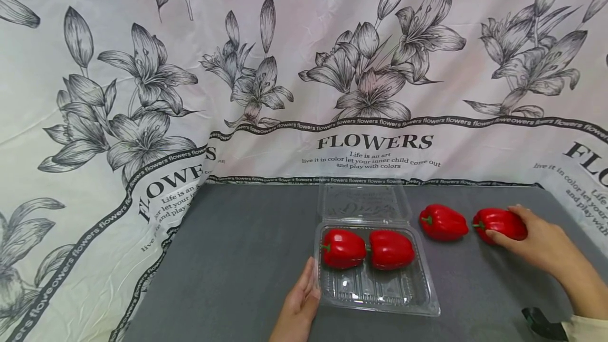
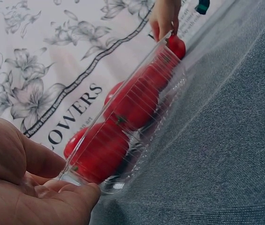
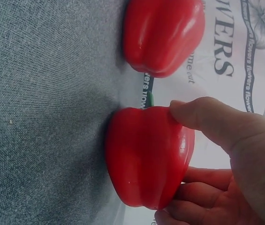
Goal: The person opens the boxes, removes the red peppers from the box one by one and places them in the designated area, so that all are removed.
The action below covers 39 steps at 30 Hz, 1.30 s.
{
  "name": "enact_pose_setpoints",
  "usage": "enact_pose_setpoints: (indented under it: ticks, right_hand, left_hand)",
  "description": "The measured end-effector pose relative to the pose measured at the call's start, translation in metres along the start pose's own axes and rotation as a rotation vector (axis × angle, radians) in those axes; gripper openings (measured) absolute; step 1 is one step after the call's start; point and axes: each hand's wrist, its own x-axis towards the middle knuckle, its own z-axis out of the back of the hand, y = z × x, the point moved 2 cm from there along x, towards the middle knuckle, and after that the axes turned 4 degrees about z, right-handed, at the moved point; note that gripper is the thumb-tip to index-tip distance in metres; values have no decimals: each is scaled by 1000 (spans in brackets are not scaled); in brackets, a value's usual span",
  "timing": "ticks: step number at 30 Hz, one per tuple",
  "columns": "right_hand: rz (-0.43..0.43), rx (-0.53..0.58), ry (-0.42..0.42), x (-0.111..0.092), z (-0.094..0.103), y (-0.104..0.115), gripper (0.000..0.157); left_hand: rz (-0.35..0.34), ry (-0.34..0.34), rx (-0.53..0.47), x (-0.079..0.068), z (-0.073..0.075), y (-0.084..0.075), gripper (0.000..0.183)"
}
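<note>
A clear plastic clamshell container (image 1: 368,286) lies open on the table, its lid (image 1: 363,202) folded back. Two red bell peppers, one on the left (image 1: 343,249) and one on the right (image 1: 391,249), sit side by side in its far half. My left hand (image 1: 298,305) pinches the container's left rim between thumb and fingers, as the left wrist view shows. Right of the container, my right hand (image 1: 546,241) grips another red bell pepper (image 3: 146,157), thumb near its green stem and fingers around the far side. A loose bell pepper (image 1: 444,222) lies between that one and the container.
A grey cloth (image 1: 228,268) covers the table. White fabric printed with flowers and lettering (image 1: 266,152) hangs along the back and sides. Near my right sleeve (image 1: 586,329) is a dark strap-like object (image 1: 543,324).
</note>
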Motion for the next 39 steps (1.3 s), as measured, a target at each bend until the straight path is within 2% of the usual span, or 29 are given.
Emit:
enact_pose_setpoints:
  ticks: [5, 12, 19, 26, 32, 39]
  right_hand:
    - [-5, -16, 19, 1, 0, 0, 90]
    - [-12, -18, 40, 2, 2, 1, 94]
    - [-35, -24, 53, 0, 6, 2, 97]
    - [-43, -27, 39, -4, 11, 5, 98]
    - [-31, -15, -5, -13, 19, 24, 94]
    - [40, 26, -48, -25, 29, 68, 92]
  left_hand:
    - [-7, 5, 8, 0, 0, 0, 66]
    - [29, -5, 12, 1, 1, 1, 68]
    - [-10, 0, 2, 0, 0, 0, 66]
    - [-6, -1, -4, -1, -1, -1, 66]
    - [12, -7, 28, 0, 0, 1, 66]
    - [-17, 7, 15, 0, 0, 1, 66]
